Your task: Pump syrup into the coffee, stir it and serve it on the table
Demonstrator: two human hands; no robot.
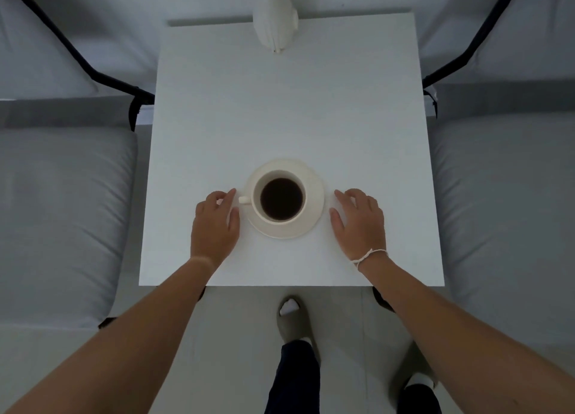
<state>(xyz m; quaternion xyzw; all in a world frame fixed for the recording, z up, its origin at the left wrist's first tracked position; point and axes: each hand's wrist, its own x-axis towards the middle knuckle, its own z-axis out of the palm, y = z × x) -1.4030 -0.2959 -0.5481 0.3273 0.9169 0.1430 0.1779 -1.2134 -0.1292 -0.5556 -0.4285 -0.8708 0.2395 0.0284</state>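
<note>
- Two bare forearms are seen closest to the lens, stretched out toward the square white table (280,102), with a dark trouser leg and a grey slipper over a white sock (292,317) on the pale floor just below the table's near edge.
- The left hand (216,220) is laid on the tabletop just left of the saucer, fingers loosely bent, nothing gripped. Its fingertips are right by the cup handle, but actual contact can't be made out.
- The right hand (359,220) is rested on the tabletop just right of the saucer, fingers relaxed and a bit spread, nothing held. A thin white string bracelet (370,255) is worn on that wrist.
- The round cream ceramic cup (278,177), filled with dark coffee, is set upright on a round cream saucer (314,205) in the near half of the table, between the two hands. The small handle is pointed left.
- A white folded-looking ornament (275,24) is stood at the table's far edge, well apart from the cup, partly cut off by the frame.
- Grey cushioned seats (59,214) with black metal frames are placed on both sides of the table.
</note>
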